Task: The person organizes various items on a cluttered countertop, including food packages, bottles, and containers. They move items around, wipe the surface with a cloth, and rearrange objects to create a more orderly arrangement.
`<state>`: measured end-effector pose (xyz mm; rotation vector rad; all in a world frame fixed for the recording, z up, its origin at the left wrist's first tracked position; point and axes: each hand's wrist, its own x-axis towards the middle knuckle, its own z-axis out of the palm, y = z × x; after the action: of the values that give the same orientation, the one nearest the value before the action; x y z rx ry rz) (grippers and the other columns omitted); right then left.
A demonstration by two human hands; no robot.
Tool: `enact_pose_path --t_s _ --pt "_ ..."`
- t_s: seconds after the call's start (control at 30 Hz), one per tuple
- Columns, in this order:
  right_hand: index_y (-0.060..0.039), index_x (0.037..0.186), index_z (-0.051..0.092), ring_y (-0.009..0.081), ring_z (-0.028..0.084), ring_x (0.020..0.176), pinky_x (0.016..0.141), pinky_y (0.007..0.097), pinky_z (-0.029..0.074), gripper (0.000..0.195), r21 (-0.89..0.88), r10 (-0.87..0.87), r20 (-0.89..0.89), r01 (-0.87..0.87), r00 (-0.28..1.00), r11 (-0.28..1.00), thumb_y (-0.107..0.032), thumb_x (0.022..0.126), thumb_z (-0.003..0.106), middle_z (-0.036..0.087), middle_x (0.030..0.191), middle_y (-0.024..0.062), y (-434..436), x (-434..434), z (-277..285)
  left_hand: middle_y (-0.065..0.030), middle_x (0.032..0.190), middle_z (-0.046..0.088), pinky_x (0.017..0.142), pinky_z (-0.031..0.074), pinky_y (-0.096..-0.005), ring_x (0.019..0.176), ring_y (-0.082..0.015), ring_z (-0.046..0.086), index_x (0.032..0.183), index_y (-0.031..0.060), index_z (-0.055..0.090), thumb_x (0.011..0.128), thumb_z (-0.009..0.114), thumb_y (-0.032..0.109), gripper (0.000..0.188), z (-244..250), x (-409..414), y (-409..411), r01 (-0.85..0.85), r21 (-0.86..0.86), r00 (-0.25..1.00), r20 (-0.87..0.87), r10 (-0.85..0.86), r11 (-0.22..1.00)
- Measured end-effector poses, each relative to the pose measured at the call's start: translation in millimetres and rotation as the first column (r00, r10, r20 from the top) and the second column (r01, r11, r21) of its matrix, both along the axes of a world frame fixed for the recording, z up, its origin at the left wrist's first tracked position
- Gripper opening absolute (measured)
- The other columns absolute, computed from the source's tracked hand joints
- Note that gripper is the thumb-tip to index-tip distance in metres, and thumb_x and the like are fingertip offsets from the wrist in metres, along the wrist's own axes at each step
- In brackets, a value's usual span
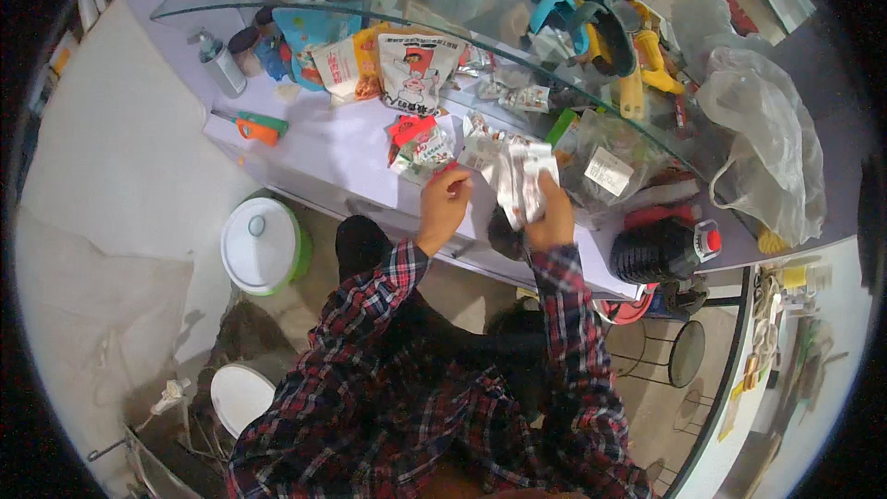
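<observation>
My right hand (552, 211) is closed around several silvery-white printed sachets (521, 184), which stand out above the table's front edge. My left hand (444, 204) is at that edge with its fingers curled, touching or just beside the red bottom edge of a red, white and green packet (426, 152); whether it grips the packet cannot be told. Behind my right hand more small sachets (478, 135) lie on the pale tabletop. A white pouch with a cartoon figure (418, 73) stands farther back, next to a yellow and white packet (339, 69).
A glass shelf (388, 16) crosses above the table. Left are a pump bottle (225, 69) and an orange-handled tool (258, 132). To the right are a clear plastic bag (610, 159), a dark liquid jug with a red cap (651, 253) and a white plastic bag (769, 138). A lidded bucket (258, 246) stands below.
</observation>
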<state>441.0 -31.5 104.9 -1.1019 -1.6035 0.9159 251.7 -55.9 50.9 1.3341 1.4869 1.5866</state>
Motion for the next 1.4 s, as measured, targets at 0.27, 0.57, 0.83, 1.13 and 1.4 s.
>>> enact_pose_path --t_s 0.27,0.57,0.83,1.13,1.4 --pt "-0.0105 0.104 0.064 0.0303 0.067 0.090 0.071 0.0417 0.056 0.043 0.185 -0.166 0.920 -0.018 0.355 0.983 -0.032 0.069 0.079 0.067 0.099 0.0123 100 -9 -53 -0.0124 0.100 0.067 0.066 0.053 -0.0320 0.079 -0.0177 0.064 0.127 0.0018 0.056 0.090 0.065 0.027 0.045 -21 1 35 0.042 -0.096 0.995 -0.087 -0.050 0.995" --pt "-0.0024 0.100 0.067 0.0415 0.066 0.095 0.084 0.0482 0.053 0.029 -0.222 -0.525 0.430 0.650 0.734 0.727 -0.023 0.080 0.064 0.068 0.096 0.0238 92 -37 -54 -0.0158 0.122 0.058 0.085 0.048 -0.0371 0.103 -0.0300 0.057 0.132 0.0076 0.053 0.092 0.060 0.028 0.045 -100 12 108 0.249 -0.224 0.825 -0.460 -0.328 0.942" --pt "-0.0016 0.099 0.064 0.0145 0.063 0.071 0.061 0.0297 0.051 0.018 -0.312 -0.119 -0.163 0.063 0.979 0.948 -0.018 0.091 0.062 0.063 0.077 0.0080 -32 -6 -38 -0.0157 0.124 0.053 0.074 0.054 -0.0335 0.100 -0.0243 0.058 0.139 -0.0003 0.044 0.093 0.059 0.023 0.054 -53 -13 84 0.263 -0.259 0.963 0.020 -0.267 0.929" --pt "-0.0045 0.093 0.070 0.0134 0.066 0.067 0.060 0.0307 0.054 0.024 -0.417 -0.626 -0.103 0.538 0.773 0.732 -0.027 0.093 0.061 0.070 0.078 0.0048 -234 274 -8 -0.0145 0.123 0.055 0.075 0.051 -0.0339 0.102 -0.0235 0.058 0.142 0.0004 0.039 0.094 0.059 0.019 0.055 -81 -31 74 0.262 0.032 0.964 0.042 -0.264 0.964" --pt "0.0008 0.103 0.068 0.0224 0.068 0.068 0.065 0.0348 0.053 0.035 0.278 -0.933 0.244 0.941 -0.264 -0.194 -0.031 0.089 0.061 0.070 0.078 0.0147 -341 675 61 -0.0145 0.122 0.056 0.075 0.052 -0.0343 0.100 -0.0235 0.058 0.139 0.0002 0.041 0.095 0.057 0.019 0.050 -72 -14 -9 0.026 -0.143 0.990 -0.136 -0.046 0.989"
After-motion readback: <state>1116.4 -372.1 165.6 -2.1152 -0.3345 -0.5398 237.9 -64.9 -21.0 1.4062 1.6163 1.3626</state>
